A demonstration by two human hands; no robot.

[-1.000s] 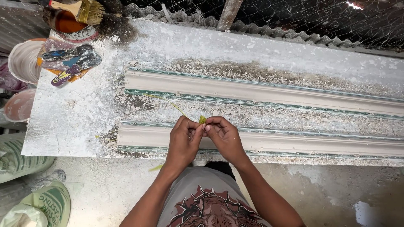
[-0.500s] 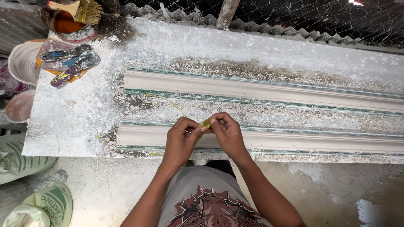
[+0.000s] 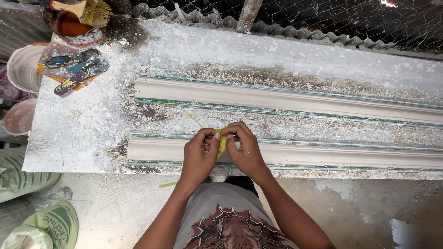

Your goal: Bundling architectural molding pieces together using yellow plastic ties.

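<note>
1. A small yellow-green strip of thin, flexible material [image 3: 222, 144] sat between the two hands, over the near edge of the work table; a thin yellowish strand [image 3: 184, 111] ran from it up and to the left across the crumbs.
2. The left hand [image 3: 199, 154] pinched the strip's left side with fingers curled; the right hand [image 3: 245, 148] pinched its right side, thumb and fingertips pressed onto it. The two hands were close together, almost touching.
3. Both hands hovered above the nearer long off-white plaster moulding [image 3: 323, 157], which lay lengthwise on the white, plaster-dusted table [image 3: 78, 133].
4. There were two such mouldings: the second, farther long off-white plaster moulding [image 3: 295, 101] lay parallel, a band of grey-white crumbs between them.
5. One wooden-handled paintbrush [image 3: 90, 10] rested on a round pot of orange-brown liquid [image 3: 69, 24] at the far left corner.
6. Blue and purple-handled scraping tools [image 3: 76, 67], their number hard to tell, lay heaped near that pot.
7. Two plaster-caked buckets [image 3: 20, 67] stood beside the table's left end.
8. Two green-and-white woven sacks [image 3: 50, 226] lay on the floor at lower left.
</note>
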